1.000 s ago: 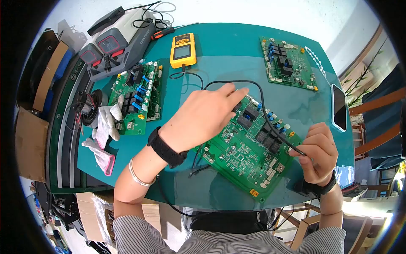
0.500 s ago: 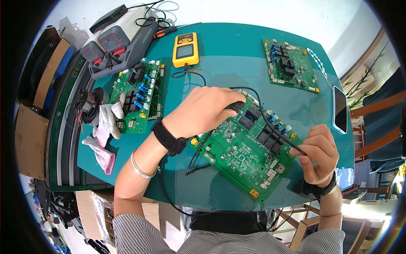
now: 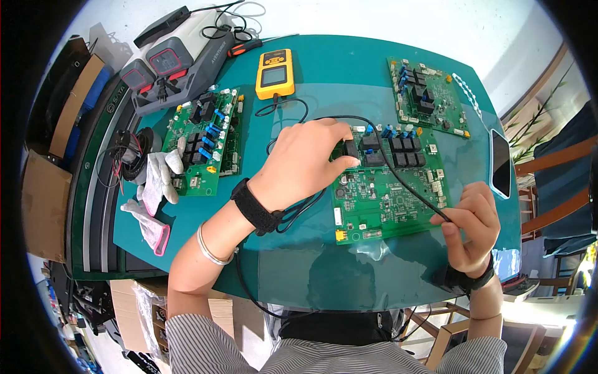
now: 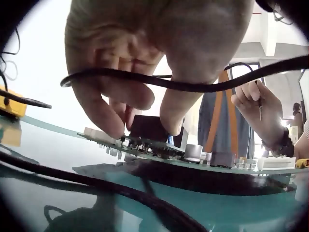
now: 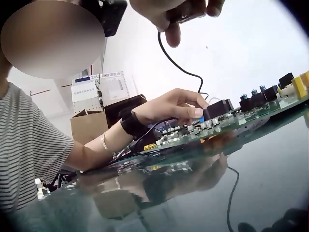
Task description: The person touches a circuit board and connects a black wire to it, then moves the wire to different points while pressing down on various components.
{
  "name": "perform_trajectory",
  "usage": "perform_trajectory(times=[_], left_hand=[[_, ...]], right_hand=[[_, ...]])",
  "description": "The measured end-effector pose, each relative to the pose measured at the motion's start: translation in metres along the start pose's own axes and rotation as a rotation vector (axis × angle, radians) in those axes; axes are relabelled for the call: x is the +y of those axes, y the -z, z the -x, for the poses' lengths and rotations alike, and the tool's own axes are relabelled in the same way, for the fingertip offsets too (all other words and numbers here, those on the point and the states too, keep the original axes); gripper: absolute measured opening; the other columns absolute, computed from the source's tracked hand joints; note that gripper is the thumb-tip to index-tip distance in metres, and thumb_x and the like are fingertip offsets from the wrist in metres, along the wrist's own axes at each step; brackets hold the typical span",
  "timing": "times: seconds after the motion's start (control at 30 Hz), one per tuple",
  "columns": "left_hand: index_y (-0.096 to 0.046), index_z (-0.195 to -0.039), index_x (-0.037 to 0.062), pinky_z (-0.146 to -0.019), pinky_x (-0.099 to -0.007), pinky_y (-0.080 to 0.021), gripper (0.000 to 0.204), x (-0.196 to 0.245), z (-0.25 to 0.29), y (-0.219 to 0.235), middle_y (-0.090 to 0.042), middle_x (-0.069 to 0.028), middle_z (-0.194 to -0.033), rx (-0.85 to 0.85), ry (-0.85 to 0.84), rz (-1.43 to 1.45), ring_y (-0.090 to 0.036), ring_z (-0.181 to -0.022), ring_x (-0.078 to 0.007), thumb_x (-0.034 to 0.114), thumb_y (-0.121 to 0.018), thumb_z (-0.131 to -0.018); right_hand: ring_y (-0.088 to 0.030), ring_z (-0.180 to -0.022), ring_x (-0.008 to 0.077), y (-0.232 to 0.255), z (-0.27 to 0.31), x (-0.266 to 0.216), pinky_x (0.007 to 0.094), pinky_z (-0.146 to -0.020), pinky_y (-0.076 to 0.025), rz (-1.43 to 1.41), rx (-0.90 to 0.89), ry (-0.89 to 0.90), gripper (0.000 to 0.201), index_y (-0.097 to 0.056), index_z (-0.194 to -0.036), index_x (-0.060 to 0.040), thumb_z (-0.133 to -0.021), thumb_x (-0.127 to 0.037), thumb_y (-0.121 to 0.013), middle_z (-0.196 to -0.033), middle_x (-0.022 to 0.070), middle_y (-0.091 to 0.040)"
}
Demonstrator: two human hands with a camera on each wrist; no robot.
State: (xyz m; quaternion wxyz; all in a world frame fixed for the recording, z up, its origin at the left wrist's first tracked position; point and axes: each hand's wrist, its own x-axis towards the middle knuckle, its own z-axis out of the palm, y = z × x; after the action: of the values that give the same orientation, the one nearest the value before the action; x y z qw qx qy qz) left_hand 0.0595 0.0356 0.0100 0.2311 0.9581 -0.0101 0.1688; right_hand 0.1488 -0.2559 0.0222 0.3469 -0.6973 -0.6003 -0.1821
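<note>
In the head view the left hand (image 3: 305, 159) pinches a black block-shaped component (image 3: 351, 149) at the upper left corner of the green circuit board (image 3: 389, 202). The left wrist view shows fingertips and thumb on either side of that black block (image 4: 148, 127), the board (image 4: 164, 155) tilted off the table there. At the board's right side the right hand (image 3: 471, 229) pinches a black cable (image 3: 408, 186), which arches over the board from behind the left hand. In the right wrist view the cable (image 5: 179, 66) hangs from the right hand (image 5: 176, 14).
A yellow meter (image 3: 275, 75) lies at the back, a screwdriver (image 3: 245, 48) behind it. Stacked boards (image 3: 198, 146), gloves (image 3: 159, 181) and a grey-white machine (image 3: 168, 59) are at left. Another board (image 3: 428, 96) and a phone (image 3: 500, 163) lie at right.
The board has turned counterclockwise, its lower edge now nearly level in the head view. The left hand has closed its pinch on the black block; the right hand has barely moved.
</note>
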Motion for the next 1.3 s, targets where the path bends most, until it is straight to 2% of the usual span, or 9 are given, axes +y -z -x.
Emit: perform_trajectory(times=[0.3, 0.37, 0.47, 0.53, 0.67, 0.77, 1.1, 1.17, 1.3], left_hand=[[-0.071, -0.107, 0.0032, -0.067, -0.0396, -0.055, 0.034, 0.002, 0.001, -0.005, -0.073, -0.0139, -0.102, -0.047, 0.016, -0.025, -0.069, -0.072, -0.0315, 0.022, -0.084, -0.082], [-0.07, -0.104, 0.0044, -0.067, -0.0406, -0.054, 0.033, 0.0, 0.002, -0.008, -0.073, -0.0127, -0.1, -0.016, -0.1, -0.055, -0.068, -0.076, -0.0334, 0.024, -0.085, -0.081], [-0.068, -0.1, 0.0054, -0.066, -0.042, -0.053, 0.033, 0.008, 0.003, -0.007, -0.072, -0.0111, -0.097, -0.079, -0.106, -0.075, -0.068, -0.08, -0.0348, 0.026, -0.085, -0.081], [-0.067, -0.1, 0.0057, -0.066, -0.0426, -0.052, 0.033, 0.009, 0.003, -0.01, -0.071, -0.0106, -0.096, -0.065, -0.114, -0.075, -0.067, -0.079, -0.0351, 0.026, -0.085, -0.081], [-0.065, -0.101, 0.0061, -0.066, -0.0434, -0.052, 0.034, 0.011, 0.005, -0.012, -0.07, -0.0102, -0.094, -0.057, -0.13, -0.069, -0.067, -0.08, -0.0353, 0.025, -0.084, -0.081], [-0.064, -0.103, 0.0058, -0.068, -0.0443, -0.053, 0.033, 0.012, 0.006, -0.016, -0.07, -0.0112, -0.097, -0.066, -0.108, -0.033, -0.067, -0.083, -0.036, 0.023, -0.083, -0.082], [-0.06, -0.106, 0.0044, -0.07, -0.0472, -0.053, 0.033, 0.011, 0.006, -0.018, -0.067, -0.0144, -0.101, -0.089, -0.141, -0.019, -0.066, -0.086, -0.0385, 0.021, -0.08, -0.086], [-0.059, -0.108, 0.0038, -0.069, -0.0481, -0.053, 0.034, 0.014, 0.007, -0.019, -0.064, -0.0155, -0.1, -0.113, -0.121, -0.037, -0.065, -0.085, -0.0397, 0.022, -0.078, -0.087], [-0.057, -0.109, 0.0032, -0.068, -0.049, -0.052, 0.034, 0.015, 0.009, -0.021, -0.063, -0.0162, -0.099, -0.096, -0.13, -0.072, -0.064, -0.082, -0.0408, 0.022, -0.077, -0.088]], right_hand=[[-0.056, -0.069, 0.0242, -0.006, -0.003, -0.004, 0.0339, -0.063, -0.045, -0.168, -0.028, -0.145, 0.013, -0.077, -0.088, -0.0041, -0.076, 0.0, -0.078, -0.074, 0.0054, -0.062], [-0.058, -0.069, 0.0241, -0.008, -0.004, -0.005, 0.0335, -0.063, -0.047, -0.199, -0.048, -0.153, 0.015, -0.077, -0.089, -0.004, -0.075, 0.001, -0.08, -0.074, 0.0057, -0.064], [-0.063, -0.073, 0.0251, -0.01, -0.003, -0.005, 0.0341, -0.064, -0.05, -0.266, -0.112, -0.167, 0.018, -0.076, -0.089, -0.0033, -0.073, 0.003, -0.081, -0.077, 0.0071, -0.067], [-0.065, -0.074, 0.0256, -0.011, -0.004, -0.005, 0.0353, -0.064, -0.051, -0.337, -0.226, -0.148, 0.019, -0.076, -0.091, -0.0029, -0.074, 0.002, -0.082, -0.078, 0.0074, -0.068], [-0.066, -0.074, 0.0258, -0.015, -0.005, -0.004, 0.0369, -0.064, -0.052, -0.36, -0.307, 0.005, 0.022, -0.075, -0.096, -0.003, -0.076, -0.002, -0.083, -0.082, 0.007, -0.068], [-0.065, -0.075, 0.0262, -0.019, -0.003, -0.004, 0.0378, -0.064, -0.052, -0.382, -0.336, 0.03, 0.022, -0.075, -0.097, -0.0021, -0.077, -0.003, -0.083, -0.081, 0.0071, -0.068], [-0.066, -0.079, 0.0282, -0.027, -0.001, -0.005, 0.0395, -0.067, -0.053, -0.44, -0.387, 0.046, 0.022, -0.074, -0.098, 0.0, -0.078, -0.001, -0.081, -0.083, 0.0083, -0.068], [-0.064, -0.08, 0.0279, -0.03, 0.004, -0.005, 0.039, -0.073, -0.053, -0.451, -0.422, 0.004, 0.03, -0.078, -0.103, -0.0045, -0.073, -0.002, -0.08, -0.087, 0.0062, -0.072], [-0.064, -0.078, 0.0281, -0.031, 0.003, -0.004, 0.0387, -0.071, -0.052, -0.47, -0.409, -0.006, 0.03, -0.078, -0.101, -0.0051, -0.072, 0.0, -0.079, -0.088, 0.0057, -0.073]])
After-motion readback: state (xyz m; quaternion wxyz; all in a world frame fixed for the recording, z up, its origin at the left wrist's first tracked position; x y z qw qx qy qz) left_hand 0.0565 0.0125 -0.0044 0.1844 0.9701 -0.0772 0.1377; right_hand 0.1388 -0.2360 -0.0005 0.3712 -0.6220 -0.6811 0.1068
